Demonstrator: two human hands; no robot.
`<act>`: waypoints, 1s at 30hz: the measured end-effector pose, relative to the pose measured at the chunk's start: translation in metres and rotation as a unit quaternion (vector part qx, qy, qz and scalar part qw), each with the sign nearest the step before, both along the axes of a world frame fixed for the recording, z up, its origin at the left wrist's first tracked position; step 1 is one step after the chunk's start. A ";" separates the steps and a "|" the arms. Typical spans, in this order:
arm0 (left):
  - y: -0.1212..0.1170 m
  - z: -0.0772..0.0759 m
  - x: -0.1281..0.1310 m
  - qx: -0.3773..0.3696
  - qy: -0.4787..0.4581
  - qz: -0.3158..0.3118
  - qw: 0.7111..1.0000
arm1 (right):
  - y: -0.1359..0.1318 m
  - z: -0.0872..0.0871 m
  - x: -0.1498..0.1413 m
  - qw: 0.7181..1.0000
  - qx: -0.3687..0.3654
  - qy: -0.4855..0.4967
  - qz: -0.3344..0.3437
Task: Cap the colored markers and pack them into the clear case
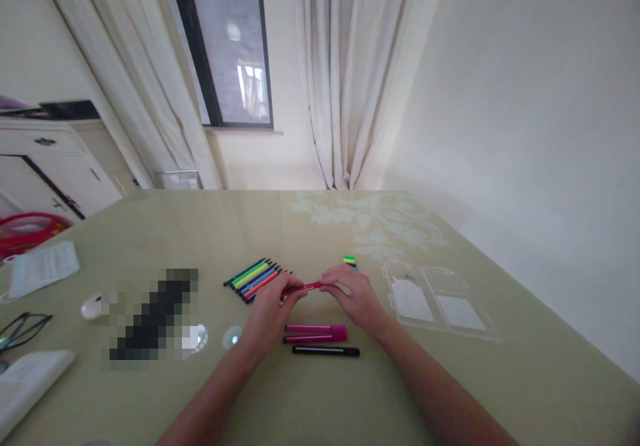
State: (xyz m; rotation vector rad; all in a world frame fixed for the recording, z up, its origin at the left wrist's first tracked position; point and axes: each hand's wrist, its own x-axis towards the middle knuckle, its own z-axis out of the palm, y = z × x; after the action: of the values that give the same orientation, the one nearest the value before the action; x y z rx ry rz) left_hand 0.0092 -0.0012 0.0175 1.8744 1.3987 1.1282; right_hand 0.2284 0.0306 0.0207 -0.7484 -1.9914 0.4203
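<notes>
1. Your left hand (274, 305) in the head view pinches one end of the red marker (311, 287); your right hand (351, 294) pinches the other, over the counter (320, 409).
2. Nearer you than the red marker lie two magenta markers (338, 333) and a black marker (325, 351); a dipping wrist could knock them.
3. Left of it, your drifting knuckles could scatter the marker row (258, 280).
4. Uneven pulling could make it slip; whether its tip is bare, you cannot tell.
</notes>
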 end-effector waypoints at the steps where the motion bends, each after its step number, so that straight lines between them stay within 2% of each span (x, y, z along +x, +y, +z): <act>1: 0.000 0.000 0.000 0.004 -0.005 0.002 1.000 | -0.001 0.001 0.000 1.000 0.006 0.001 0.006; 4: -0.001 0.001 0.000 0.015 -0.011 0.009 1.000 | -0.003 0.004 -0.001 1.000 0.009 -0.005 0.017; 7: -0.001 0.002 0.002 0.006 -0.004 -0.003 1.000 | -0.003 0.003 -0.001 1.000 -0.023 0.010 0.003; 9: -0.003 0.003 0.004 0.002 0.020 -0.036 0.999 | 0.001 0.000 0.000 0.998 -0.056 0.024 -0.022; 12: -0.008 0.005 0.009 0.010 0.094 -0.098 0.991 | 0.009 -0.005 0.005 0.991 -0.081 0.027 -0.099; 15: -0.014 0.006 0.013 0.004 0.160 -0.132 0.978 | 0.017 -0.011 0.012 0.977 -0.064 -0.043 -0.201; 17: -0.017 0.006 0.015 -0.002 0.173 -0.148 0.974 | 0.018 -0.014 0.013 0.963 -0.055 -0.121 -0.234; 19: -0.018 0.006 0.017 -0.007 0.173 -0.166 0.971 | 0.016 -0.017 0.010 0.955 -0.055 -0.181 -0.227; 21: -0.016 0.005 0.016 -0.012 0.173 -0.173 0.969 | 0.012 -0.019 0.005 0.957 -0.049 -0.212 -0.193; 23: -0.012 0.004 0.011 -0.013 0.182 -0.141 0.973 | 0.007 -0.020 0.001 0.963 -0.037 -0.222 -0.147; 26: -0.002 -0.001 -0.005 0.008 0.240 0.006 0.971 | 0.003 -0.020 -0.003 0.969 -0.024 -0.227 -0.095; 28: 0.004 -0.005 -0.017 0.023 0.307 0.106 0.946 | 0.003 -0.021 -0.004 0.969 -0.024 -0.228 -0.089; 30: 0.008 -0.010 -0.026 0.022 0.352 0.144 0.924 | 0.004 -0.021 -0.004 0.969 -0.026 -0.228 -0.091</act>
State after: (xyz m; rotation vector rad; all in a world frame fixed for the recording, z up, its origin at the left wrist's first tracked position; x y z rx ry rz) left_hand -0.0167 0.0063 0.0079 2.2816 2.1021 0.6073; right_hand 0.2244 0.0344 -0.0007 -1.1317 -2.3133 0.2014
